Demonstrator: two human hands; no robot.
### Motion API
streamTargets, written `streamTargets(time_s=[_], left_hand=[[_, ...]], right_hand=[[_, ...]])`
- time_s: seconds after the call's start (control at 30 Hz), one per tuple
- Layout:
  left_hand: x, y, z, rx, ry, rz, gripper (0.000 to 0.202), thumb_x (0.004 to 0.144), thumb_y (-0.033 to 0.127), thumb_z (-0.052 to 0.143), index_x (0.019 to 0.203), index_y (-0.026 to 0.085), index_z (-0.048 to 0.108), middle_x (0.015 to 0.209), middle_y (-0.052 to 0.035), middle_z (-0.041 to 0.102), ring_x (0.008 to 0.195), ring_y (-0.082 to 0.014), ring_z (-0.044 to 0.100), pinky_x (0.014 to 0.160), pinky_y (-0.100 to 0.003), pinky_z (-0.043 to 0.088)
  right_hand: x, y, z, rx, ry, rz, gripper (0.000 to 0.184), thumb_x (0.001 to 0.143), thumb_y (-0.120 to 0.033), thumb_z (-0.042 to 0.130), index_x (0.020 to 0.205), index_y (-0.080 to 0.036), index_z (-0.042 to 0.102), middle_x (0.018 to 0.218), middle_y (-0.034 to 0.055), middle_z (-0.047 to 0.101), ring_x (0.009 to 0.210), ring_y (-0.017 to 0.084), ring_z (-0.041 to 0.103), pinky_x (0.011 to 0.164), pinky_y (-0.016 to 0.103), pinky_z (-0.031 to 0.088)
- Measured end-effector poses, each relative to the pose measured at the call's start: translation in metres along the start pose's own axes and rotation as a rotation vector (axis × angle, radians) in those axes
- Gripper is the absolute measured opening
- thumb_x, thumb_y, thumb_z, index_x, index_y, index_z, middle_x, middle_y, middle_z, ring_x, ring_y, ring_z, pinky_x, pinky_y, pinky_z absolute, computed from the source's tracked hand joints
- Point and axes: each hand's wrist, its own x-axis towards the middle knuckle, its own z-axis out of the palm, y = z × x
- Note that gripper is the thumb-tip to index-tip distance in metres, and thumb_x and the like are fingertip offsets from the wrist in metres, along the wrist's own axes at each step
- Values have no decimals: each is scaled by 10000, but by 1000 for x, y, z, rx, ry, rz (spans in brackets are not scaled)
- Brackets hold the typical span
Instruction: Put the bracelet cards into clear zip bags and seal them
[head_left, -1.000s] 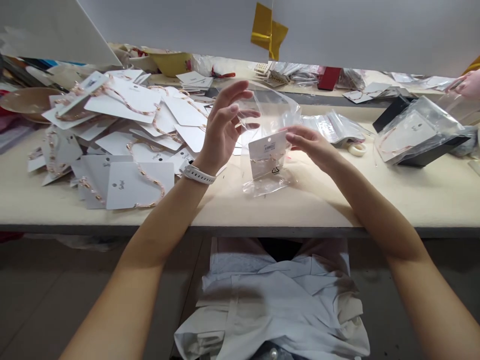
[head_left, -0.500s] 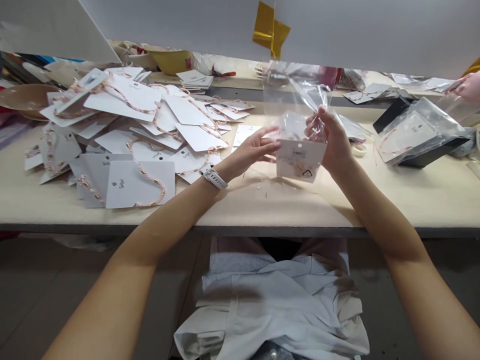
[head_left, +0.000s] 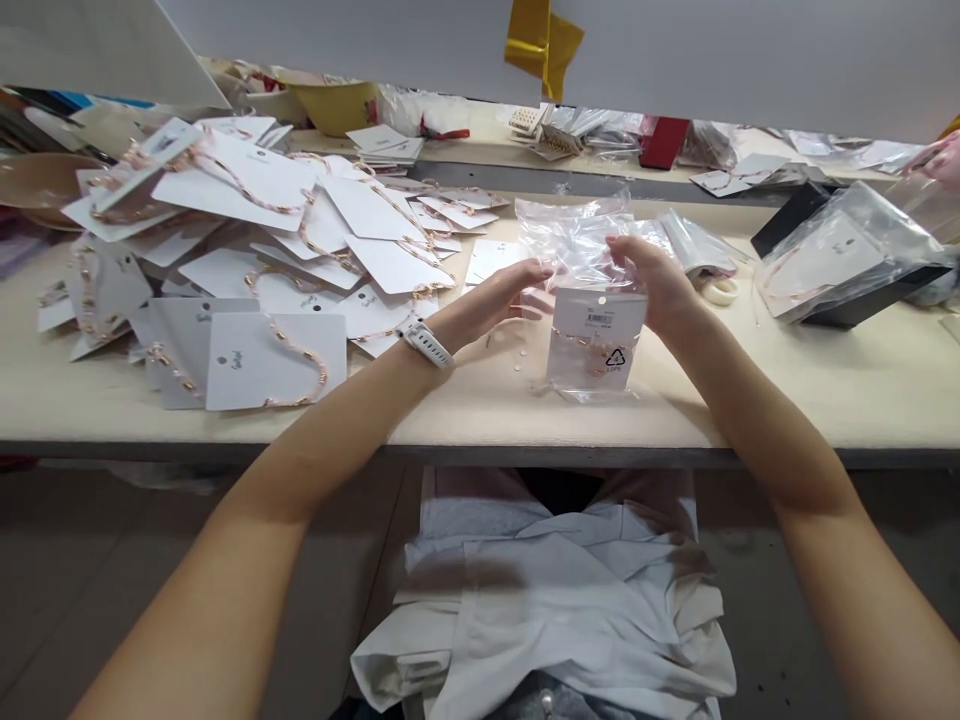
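A clear plastic bag (head_left: 577,232) lies between my hands, with a white jewelry card (head_left: 596,365) inside its lower part. The card shows a barcode, a recycling mark and a pink-and-gold beaded strand. My right hand (head_left: 654,285) grips the bag at its upper right side, thumb on top. At the left side my left hand (head_left: 510,292), with a white watch on its wrist, has its fingers closed on the bag's edge. To the left spreads a heap of white cards with beaded strands (head_left: 277,360).
A black stand (head_left: 862,300) with a bagged card leans at the right. Near it sit a tape roll (head_left: 720,291) and clear bags (head_left: 694,245). Behind are a yellow bowl (head_left: 337,108) and a raised shelf with packets. Part of another person's hand (head_left: 941,165) shows at far right.
The bag has come down from hanging upright in my right hand to lying lower toward the table. Its card now faces up flat. My left hand has closed on the bag's left side.
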Motion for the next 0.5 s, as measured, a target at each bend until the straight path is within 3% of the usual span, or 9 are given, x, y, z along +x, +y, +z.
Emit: streamTargets(time_s=[0.07,0.13,0.27,0.4,0.5], left_hand=[[-1,0,5,-70,-6,-20,473,873,522,607,1147,138,636,1175,-122,664,881,-160,688,789,-273,571],[-4,4,9,-117,-18,22,451,917,505,555,1186,155,649,1143,-100,684,922,-177,688,819,-294,571],[-7,14,3,-134,-81,169,550,939,572,480,1383,251,537,1239,-55,658,1209,-250,601,996,-373,513],[-5,11,-5,-64,-128,186,708,836,557,672,1443,260,461,1442,-76,527,1336,-290,494,1075,-405,460],[-6,7,1,34,-172,70,535,832,441,716,1279,169,608,1304,-120,624,1136,-234,633,986,-364,520]], right_hand=[[-3,-2,0,74,-45,-48,275,789,-346,666,758,-225,421,721,-27,451,596,101,445,525,247,386],[-8,-7,0,148,-81,-199,279,823,-370,671,794,-236,428,721,-43,487,598,94,464,536,230,416],[-20,-22,0,247,-74,-518,241,907,-369,628,814,-258,435,711,-65,510,611,85,498,582,200,478],[-30,-34,1,287,-10,-454,175,927,-331,590,827,-279,455,772,-65,524,756,96,587,858,290,560],[-33,-39,0,266,142,-467,113,985,-348,425,887,-322,472,901,-59,592,909,112,619,934,324,550]])
